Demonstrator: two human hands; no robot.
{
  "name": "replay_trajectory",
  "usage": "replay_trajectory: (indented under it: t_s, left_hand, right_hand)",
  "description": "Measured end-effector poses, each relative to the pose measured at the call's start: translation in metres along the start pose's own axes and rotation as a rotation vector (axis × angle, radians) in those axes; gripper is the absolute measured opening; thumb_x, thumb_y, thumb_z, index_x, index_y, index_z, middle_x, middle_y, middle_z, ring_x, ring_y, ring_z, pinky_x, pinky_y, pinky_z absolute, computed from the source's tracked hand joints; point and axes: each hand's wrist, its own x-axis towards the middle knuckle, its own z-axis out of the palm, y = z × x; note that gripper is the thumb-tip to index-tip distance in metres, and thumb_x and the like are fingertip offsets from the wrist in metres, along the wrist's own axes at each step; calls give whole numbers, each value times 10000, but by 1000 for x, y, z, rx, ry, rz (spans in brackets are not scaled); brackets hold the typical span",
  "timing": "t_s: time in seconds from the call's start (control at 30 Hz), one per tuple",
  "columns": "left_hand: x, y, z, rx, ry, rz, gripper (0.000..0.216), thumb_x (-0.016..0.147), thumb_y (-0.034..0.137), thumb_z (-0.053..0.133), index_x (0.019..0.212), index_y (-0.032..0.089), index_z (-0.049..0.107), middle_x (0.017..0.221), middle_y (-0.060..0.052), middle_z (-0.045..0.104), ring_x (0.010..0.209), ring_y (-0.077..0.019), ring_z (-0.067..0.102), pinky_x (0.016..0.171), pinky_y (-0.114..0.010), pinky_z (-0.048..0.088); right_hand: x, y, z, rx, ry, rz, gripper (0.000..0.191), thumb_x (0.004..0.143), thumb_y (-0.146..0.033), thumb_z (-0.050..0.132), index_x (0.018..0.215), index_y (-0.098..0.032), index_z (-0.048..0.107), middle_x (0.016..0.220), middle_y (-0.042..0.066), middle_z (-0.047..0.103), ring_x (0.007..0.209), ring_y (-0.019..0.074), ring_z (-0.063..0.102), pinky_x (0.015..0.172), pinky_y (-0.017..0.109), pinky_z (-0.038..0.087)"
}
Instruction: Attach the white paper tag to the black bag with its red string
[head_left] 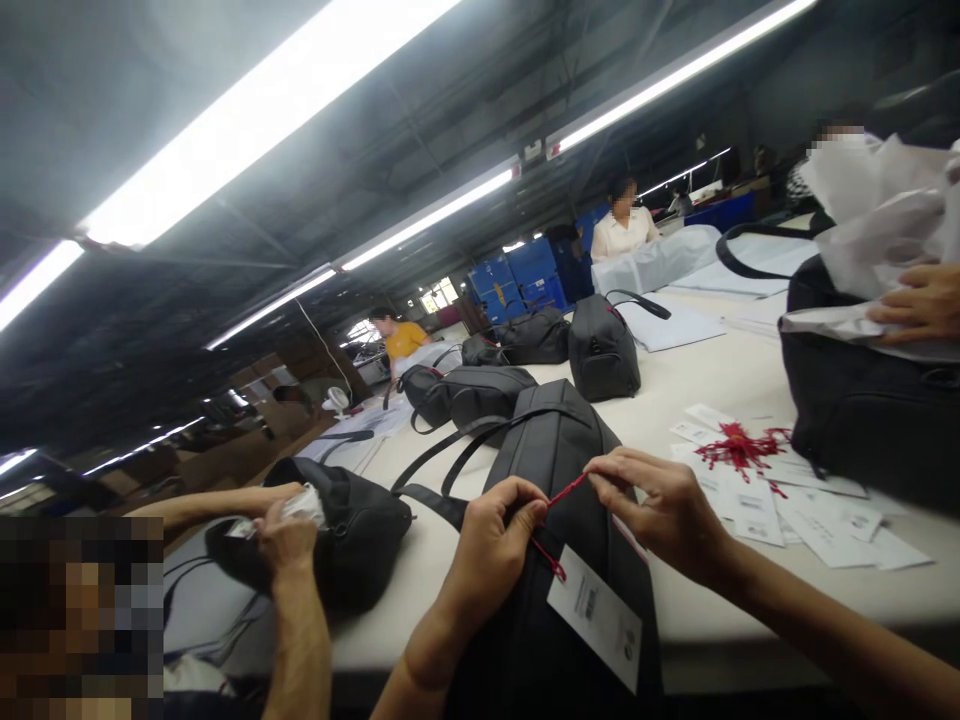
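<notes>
A black bag (pixel 551 450) lies in front of me on the white table (pixel 720 380). My left hand (pixel 491 535) is closed in a pinch on a red tag string (pixel 566 492) at the bag's top. My right hand (pixel 660 505) pinches the other end of the same string. A white paper tag (pixel 596 615) hangs from the string against the bag's side.
A pile of red strings (pixel 739 445) and loose white tags (pixel 810 510) lies to the right. Several more black bags (pixel 604 350) stand further along the table. A co-worker's hands (pixel 281 520) stuff paper into a bag on my left; another hand (pixel 919 305) holds white paper at right.
</notes>
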Motion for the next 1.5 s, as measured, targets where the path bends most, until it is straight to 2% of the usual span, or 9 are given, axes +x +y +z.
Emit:
replay_trajectory:
  t_s: [0.2,0.27,0.43,0.7,0.83,1.0,1.1,1.27,1.5]
  left_hand:
    - [0,1,-5,-213,4,-67,170,899,285,578,905,146,675,743,-12,621,696,-119,554,650,-216,429]
    - [0,4,-5,-287,9,-81,156,877,266,613,927,139,689,766,-24,650,710,-119,577,668,-217,442]
    - [-1,7,0,-508,57,-135,181,752,256,772,869,131,712,774,-42,702,717,-135,640,699,-235,486]
    - [-6,0,-1,-662,122,-146,224,683,267,839,801,122,716,742,-51,723,703,-134,665,701,-234,496]
    - [-4,-1,-1,-648,160,-138,225,684,283,834,760,121,697,716,-46,710,663,-123,638,682,-234,483]
    - [-4,0,-3,-542,154,-135,263,748,355,784,748,126,654,659,-14,635,609,-96,552,612,-213,424]
    - [-5,2,-4,-428,117,-116,309,790,419,735,759,123,656,652,-2,577,601,-90,487,578,-211,382]
    - [-3,6,-8,-347,-8,-132,295,846,416,662,767,133,633,712,-11,563,655,-108,464,611,-226,368]
    - [2,2,-6,-440,-48,-178,358,835,481,652,736,151,555,682,11,483,631,-103,397,599,-226,315]
  right_hand:
    - [-10,-2,14,303,28,402,253,854,-427,667,972,-204,655,767,19,679,578,147,642,536,241,530]
    - [-17,-9,17,360,-40,442,294,822,-478,695,925,-210,631,729,9,658,588,153,635,515,233,526]
    - [-23,-24,28,122,-228,231,324,764,-477,756,996,-265,674,823,1,684,652,165,641,622,269,535]
    - [-23,-28,49,78,-61,8,121,889,-330,629,936,-263,718,875,15,695,733,149,668,680,227,524]
    - [-20,-33,41,268,-65,312,243,823,-457,683,882,-225,727,783,46,695,675,182,651,619,256,524]
    - [-9,-33,30,817,-190,788,420,685,-551,796,864,-196,661,686,29,656,464,86,466,434,203,370]
    - [-4,-31,24,877,-257,829,459,634,-544,838,794,-160,644,553,-17,546,440,56,382,413,179,274]
    - [-3,-25,18,821,-391,772,431,771,-554,738,803,-131,665,500,-55,434,445,38,278,422,193,160]
    - [-12,-14,33,994,-311,823,365,782,-502,752,812,-153,649,511,-64,409,469,53,237,447,207,133]
